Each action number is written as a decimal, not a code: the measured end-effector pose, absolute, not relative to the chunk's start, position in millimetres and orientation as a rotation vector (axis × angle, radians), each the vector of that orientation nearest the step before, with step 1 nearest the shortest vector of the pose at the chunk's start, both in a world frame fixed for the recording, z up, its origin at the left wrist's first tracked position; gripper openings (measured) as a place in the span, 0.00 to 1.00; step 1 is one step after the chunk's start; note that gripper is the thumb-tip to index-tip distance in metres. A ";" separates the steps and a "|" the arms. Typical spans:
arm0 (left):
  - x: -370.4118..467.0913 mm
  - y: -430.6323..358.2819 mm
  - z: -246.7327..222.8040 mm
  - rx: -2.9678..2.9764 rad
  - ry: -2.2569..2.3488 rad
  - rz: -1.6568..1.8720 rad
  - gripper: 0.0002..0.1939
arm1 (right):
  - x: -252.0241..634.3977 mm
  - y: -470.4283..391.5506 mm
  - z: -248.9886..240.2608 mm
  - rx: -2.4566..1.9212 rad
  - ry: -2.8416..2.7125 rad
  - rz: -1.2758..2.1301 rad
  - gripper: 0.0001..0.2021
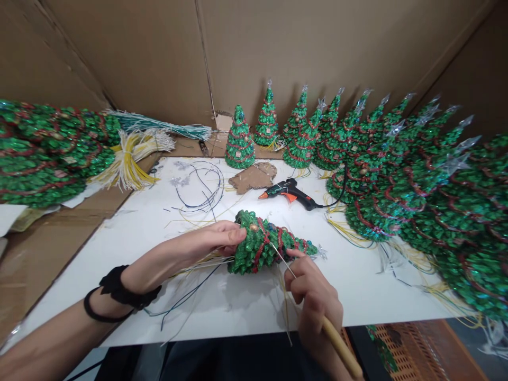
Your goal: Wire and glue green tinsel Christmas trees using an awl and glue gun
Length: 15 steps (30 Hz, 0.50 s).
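A small green tree (250, 251) with red garlands lies tilted on its side above the white board, its clear star pointing right. Around its base end my left hand (228, 236) is closed, thumb on the near side. My right hand (315, 291) grips a tool with a wooden handle (337, 344); its thin metal shaft touches the tree's middle. Yellow, white and dark green wires trail from the base toward the lower left, under my left wrist. A black band and a scrunchie are on that wrist.
A black glue gun (291, 193) and a brown cardboard piece (254, 178) lie on the white board (130, 227) behind the tree. Many upright trees (373, 196) stand at the right, more at the left beside wire bundles (133, 161). An orange crate (428, 352) sits lower right.
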<state>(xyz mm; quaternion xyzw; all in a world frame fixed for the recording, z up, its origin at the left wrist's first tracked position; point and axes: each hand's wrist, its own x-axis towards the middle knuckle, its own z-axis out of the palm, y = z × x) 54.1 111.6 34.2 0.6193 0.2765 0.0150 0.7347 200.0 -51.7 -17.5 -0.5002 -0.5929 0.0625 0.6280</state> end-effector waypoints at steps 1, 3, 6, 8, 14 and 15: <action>54.1 111.8 34.3 1.366 0.603 0.036 0.28 | 201.1 -52.0 -16.6 -1.149 -1.361 0.160 0.18; 54.5 112.3 34.7 1.382 0.589 0.036 0.28 | 203.8 -52.6 -14.2 -1.160 -1.368 0.205 0.18; 55.2 113.0 34.5 1.398 0.565 0.023 0.28 | 207.5 -52.1 -9.7 -1.179 -1.360 0.279 0.19; 55.5 113.2 33.6 1.399 0.564 0.021 0.28 | 208.1 -50.2 -7.9 -1.188 -1.377 0.284 0.19; 55.7 111.2 33.0 1.392 0.563 0.043 0.28 | 203.4 -46.6 -15.4 -1.056 -1.138 0.334 0.19; 55.6 110.9 33.7 1.393 0.566 0.050 0.28 | 203.9 -47.5 -15.2 -1.026 -1.093 0.344 0.19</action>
